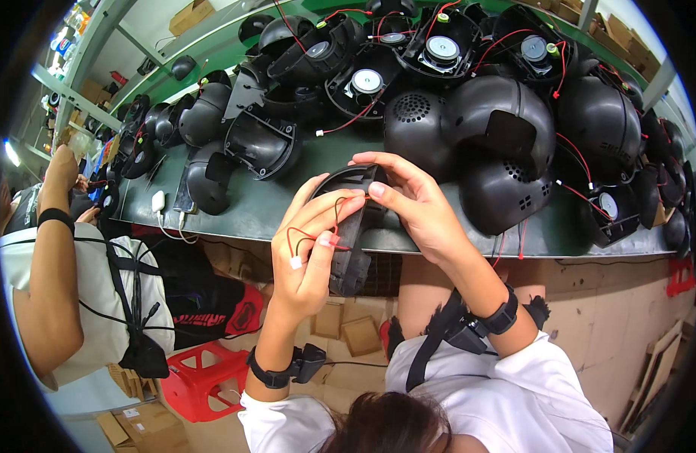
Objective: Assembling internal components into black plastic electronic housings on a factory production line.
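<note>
A curved black plastic housing [352,260] is held up between my hands at the table's near edge. My left hand [306,245] grips its left side, and red and black wires [308,235] with a small white connector [296,262] hang across these fingers. A red plug-like piece sits by the left thumb. My right hand [416,208] closes on the housing's upper right, its thumb and fingertips pinching near the wires at the rim. The inside of the housing is mostly hidden by my fingers.
Black dome shells [503,113] crowd the green table [250,208], several with round speakers [442,49] and loose red wires. A white charger [158,201] with a cable lies left. A co-worker's arm [57,257] is at far left, above a red stool [204,381].
</note>
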